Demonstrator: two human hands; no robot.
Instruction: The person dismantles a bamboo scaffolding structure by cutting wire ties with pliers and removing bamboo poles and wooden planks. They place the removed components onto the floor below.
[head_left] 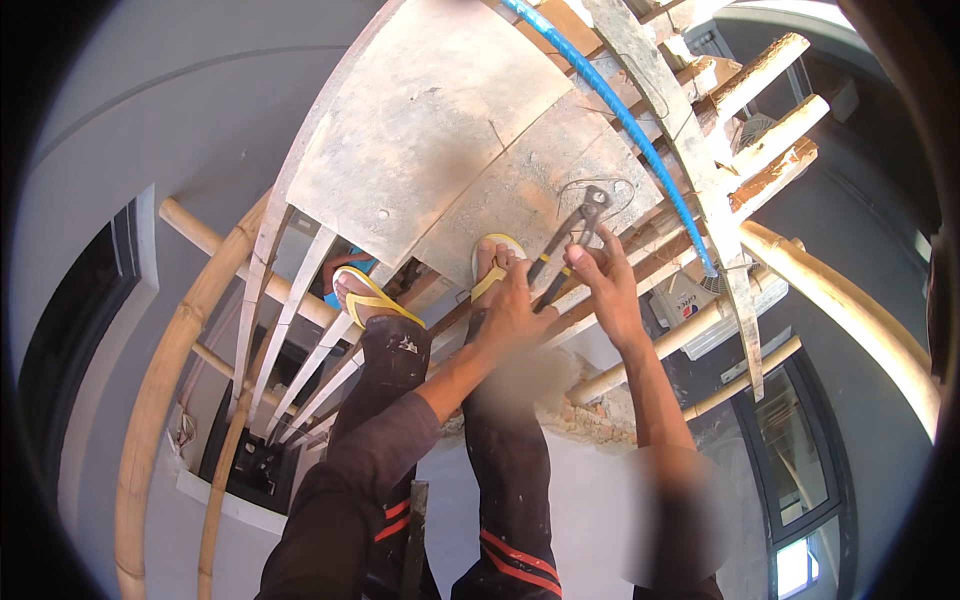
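A pair of dark end-cutting pincers [592, 203] points away from me, its jaws over the boards. My left hand [510, 315] is closed around the lower ends of its handles. Just right of the handles, my right hand [615, 295] is raised with thumb and fingers apart; its fingertips are close to the tool, and whether they touch it I cannot tell. A thin loop of wire [632, 186] lies around the pincers' head. Beneath is a worn, dusty board platform [420, 120].
My feet, in yellow-strapped sandals [372, 290], stand at the platform's near edge, above gaps between slats [300, 290]. Bamboo poles [185, 400] flank me. A blue ribbed tube [630, 125] runs along the right side. Below are an outdoor air-conditioning unit [690, 312] and part of another person [350, 262].
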